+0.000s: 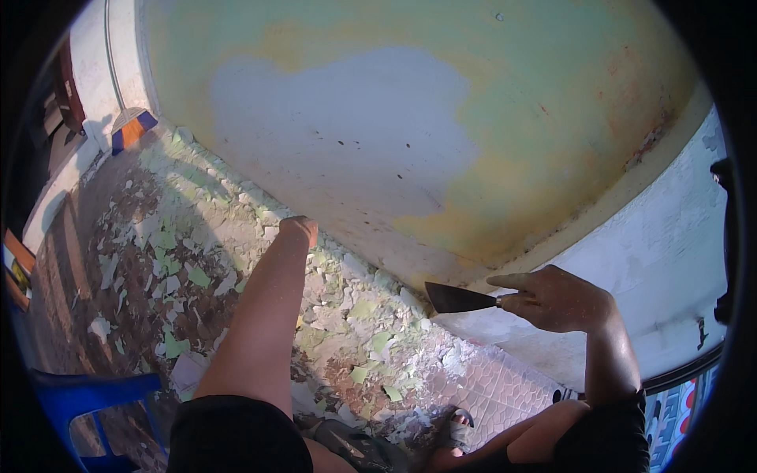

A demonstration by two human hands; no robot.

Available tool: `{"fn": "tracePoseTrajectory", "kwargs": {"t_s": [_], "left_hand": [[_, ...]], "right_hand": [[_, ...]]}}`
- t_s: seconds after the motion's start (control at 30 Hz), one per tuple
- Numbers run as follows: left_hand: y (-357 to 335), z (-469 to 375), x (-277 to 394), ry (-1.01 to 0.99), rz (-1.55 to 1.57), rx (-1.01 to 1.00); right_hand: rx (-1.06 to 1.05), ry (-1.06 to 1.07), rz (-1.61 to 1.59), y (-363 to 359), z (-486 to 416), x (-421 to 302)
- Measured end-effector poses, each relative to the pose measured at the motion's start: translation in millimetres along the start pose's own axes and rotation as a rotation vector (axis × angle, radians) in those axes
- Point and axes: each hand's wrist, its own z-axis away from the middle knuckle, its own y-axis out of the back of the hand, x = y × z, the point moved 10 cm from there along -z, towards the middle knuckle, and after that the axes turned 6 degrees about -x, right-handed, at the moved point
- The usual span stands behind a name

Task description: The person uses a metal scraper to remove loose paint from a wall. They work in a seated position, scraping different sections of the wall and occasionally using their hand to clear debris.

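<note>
My right hand [553,298] grips the handle of a putty knife [461,297], its forefinger stretched toward the wall. The dark blade is close to the corner where the green wall [568,100] meets the whitish side wall [627,260]. Farther left, my left hand [300,227] is bent at the wrist near the foot of the green wall; its fingers are hidden, and whether it touches the wall is unclear. A large pale bare patch [343,112] with yellowish edges spreads over this wall. Light green and white paint flakes [201,277] cover the floor below.
A blue plastic chair [100,387] stands at the lower left. By the far left corner a broom [133,129] leans against a white pillar [127,53]. My sandalled foot [458,425] rests on patterned floor tiles [502,384] beside the debris.
</note>
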Motion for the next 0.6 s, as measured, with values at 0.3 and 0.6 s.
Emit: {"fn": "tracePoseTrajectory", "kwargs": {"t_s": [0.3, 0.6], "left_hand": [[94, 82, 114, -0.221, 0.269, 0.796], [151, 288, 261, -0.965, 0.640, 1.165]], "right_hand": [[0.630, -0.073, -0.209, 64, 50, 25], [0.930, -0.057, -0.218, 80, 84, 45]]}}
